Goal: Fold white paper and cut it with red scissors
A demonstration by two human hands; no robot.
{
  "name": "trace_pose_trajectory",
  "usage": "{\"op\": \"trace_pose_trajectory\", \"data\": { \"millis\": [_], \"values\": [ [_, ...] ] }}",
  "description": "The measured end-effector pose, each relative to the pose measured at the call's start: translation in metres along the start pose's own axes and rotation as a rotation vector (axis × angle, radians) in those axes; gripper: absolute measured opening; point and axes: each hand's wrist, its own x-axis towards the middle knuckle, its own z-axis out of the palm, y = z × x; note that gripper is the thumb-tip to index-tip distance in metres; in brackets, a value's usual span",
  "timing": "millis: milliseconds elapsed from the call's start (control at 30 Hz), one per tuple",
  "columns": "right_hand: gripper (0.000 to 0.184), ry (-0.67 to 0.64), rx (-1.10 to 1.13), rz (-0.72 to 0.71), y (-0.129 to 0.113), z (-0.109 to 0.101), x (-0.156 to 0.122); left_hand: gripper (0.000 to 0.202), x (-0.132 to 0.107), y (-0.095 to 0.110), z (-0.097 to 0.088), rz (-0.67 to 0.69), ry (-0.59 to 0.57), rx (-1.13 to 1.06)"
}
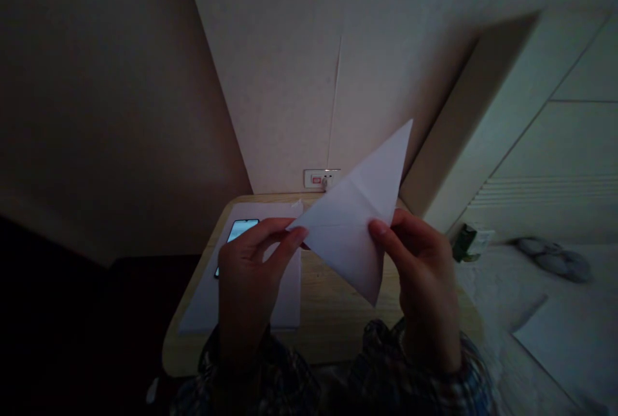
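A sheet of white paper folded into a triangle (355, 207) is held up above the small wooden table (333, 329). One corner of it points up and to the right, another down toward the table. My left hand (255, 274) pinches its left corner between thumb and fingers. At the right edge, my right hand (425, 281) grips it with the thumb in front and the fingers behind. Faint crease lines cross the paper's face. Partly hidden behind my left hand, a phone (243, 229) with a lit screen lies on a stack of white paper (205, 306).
A wall socket (316, 179) with a plug in it sits just above the table's back edge. To the right are a bed (506, 339) with a pale headboard (545, 139), a small green-and-white box (473, 242), a grey object (553, 258) and another white sheet (574, 339).
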Motion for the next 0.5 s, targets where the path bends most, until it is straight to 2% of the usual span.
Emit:
{"op": "trace_pose_trajectory", "data": {
  "millis": [300,500],
  "values": [
    [0.012,0.021,0.008,0.007,-0.0001,0.0,-0.0013,0.012,-0.0012,0.0036,0.0034,0.062,0.024,-0.02],
    [0.012,0.015,0.006,0.013,0.0011,-0.0002,-0.0015,0.001,0.0,0.0018,0.001,-0.009,0.002,-0.025]
  ]
}}
